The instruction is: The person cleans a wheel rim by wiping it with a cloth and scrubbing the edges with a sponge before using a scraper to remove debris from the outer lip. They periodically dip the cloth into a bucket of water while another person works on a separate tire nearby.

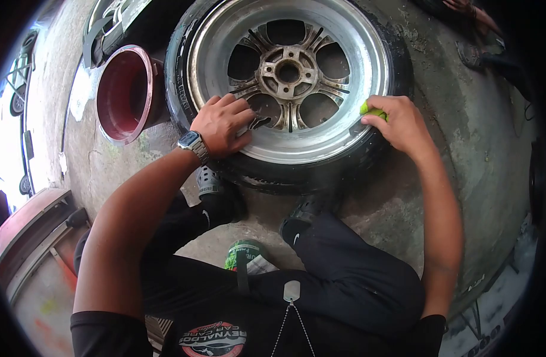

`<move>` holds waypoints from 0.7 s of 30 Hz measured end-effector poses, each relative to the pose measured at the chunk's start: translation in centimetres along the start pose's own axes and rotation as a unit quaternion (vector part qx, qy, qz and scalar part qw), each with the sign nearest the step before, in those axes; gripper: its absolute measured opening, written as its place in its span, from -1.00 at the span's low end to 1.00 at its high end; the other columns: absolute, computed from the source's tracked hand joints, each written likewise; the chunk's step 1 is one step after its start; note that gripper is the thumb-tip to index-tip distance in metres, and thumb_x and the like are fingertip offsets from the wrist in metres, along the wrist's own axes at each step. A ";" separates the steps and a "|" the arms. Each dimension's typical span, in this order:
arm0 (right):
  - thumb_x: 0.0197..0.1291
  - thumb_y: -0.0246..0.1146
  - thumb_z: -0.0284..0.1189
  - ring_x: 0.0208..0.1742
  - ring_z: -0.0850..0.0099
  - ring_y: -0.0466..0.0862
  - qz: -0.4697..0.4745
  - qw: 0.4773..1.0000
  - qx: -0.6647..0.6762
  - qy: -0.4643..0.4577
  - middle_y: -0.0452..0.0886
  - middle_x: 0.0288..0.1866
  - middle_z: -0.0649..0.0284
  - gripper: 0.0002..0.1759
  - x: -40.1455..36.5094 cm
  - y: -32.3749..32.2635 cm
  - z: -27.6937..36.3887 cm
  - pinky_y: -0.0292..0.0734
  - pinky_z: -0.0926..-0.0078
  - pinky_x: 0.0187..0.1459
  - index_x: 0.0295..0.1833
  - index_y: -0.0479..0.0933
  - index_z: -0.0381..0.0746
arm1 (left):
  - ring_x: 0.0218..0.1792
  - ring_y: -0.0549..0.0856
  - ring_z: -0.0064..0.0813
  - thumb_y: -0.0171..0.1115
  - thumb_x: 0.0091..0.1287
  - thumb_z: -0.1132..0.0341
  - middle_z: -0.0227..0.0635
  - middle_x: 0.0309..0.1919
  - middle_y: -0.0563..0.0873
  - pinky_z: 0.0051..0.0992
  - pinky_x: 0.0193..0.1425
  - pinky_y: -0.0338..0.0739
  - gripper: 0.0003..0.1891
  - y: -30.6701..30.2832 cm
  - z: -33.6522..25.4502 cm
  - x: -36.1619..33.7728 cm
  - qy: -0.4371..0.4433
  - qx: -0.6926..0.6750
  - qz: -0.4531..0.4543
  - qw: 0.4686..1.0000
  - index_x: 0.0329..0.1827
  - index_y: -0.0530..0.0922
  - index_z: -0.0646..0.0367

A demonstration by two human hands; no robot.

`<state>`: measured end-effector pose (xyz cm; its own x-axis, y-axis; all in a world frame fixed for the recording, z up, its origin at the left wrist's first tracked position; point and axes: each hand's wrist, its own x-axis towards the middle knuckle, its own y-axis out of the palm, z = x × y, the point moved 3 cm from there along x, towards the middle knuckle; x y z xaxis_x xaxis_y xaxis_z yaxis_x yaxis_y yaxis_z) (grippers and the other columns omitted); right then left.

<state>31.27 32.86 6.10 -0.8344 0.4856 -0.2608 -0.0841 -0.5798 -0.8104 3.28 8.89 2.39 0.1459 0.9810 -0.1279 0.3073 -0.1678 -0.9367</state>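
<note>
- Right hand: the grip is closed on a small green sponge, fingers pinched over it. The sponge is pressed against the outer lip of the alloy rim, on the rim's right edge.
- Left hand: it lies knuckles up on the rim's lower left face, fingers bent onto a spoke. Whether this grip closes round the spoke cannot be told. A wristwatch sits just behind it.
- Wheel: the rim, in its black tyre, lies flat on the concrete floor, directly ahead of the person's two shoes.
- Left margin: a red bucket on its side touches or nearly touches the tyre wall.
- Right margin: bare floor lies open beside the tyre.
- Upper right: another person's foot stands clear of the wheel.
</note>
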 end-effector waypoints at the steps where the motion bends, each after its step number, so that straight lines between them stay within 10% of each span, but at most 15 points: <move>1: 0.24 0.52 -0.28 -0.22 -0.04 0.77 0.012 1.000 0.004 0.013 0.75 -0.28 -0.01 -0.75 0.0 0.0 -0.3 0.62 0.12 -0.15 -0.07 0.72 -0.18 | 0.08 0.64 -0.26 0.46 0.13 0.19 -0.36 -0.05 0.70 -0.22 0.16 0.49 -0.61 0.0 0.0 0.0 0.000 0.000 0.001 1.000 0.05 0.70 0.04; 21: 0.27 0.50 -0.30 -0.25 0.10 0.80 -0.008 0.997 0.049 0.059 0.77 -0.29 0.04 -0.77 -0.2 -0.4 -1.5 0.61 0.19 -0.16 -0.05 0.74 -0.17 | 0.08 0.64 -0.26 0.50 0.14 0.18 -0.37 -0.02 0.71 -0.24 0.15 0.49 -0.59 0.2 0.3 -0.4 0.000 0.000 0.016 1.000 0.07 0.71 0.03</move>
<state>32.33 33.98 5.66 -0.7626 0.5660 -0.3132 -0.1550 -0.6300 -0.7610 3.06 8.50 2.14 0.1547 0.9754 -0.1571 0.3035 -0.1982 -0.9320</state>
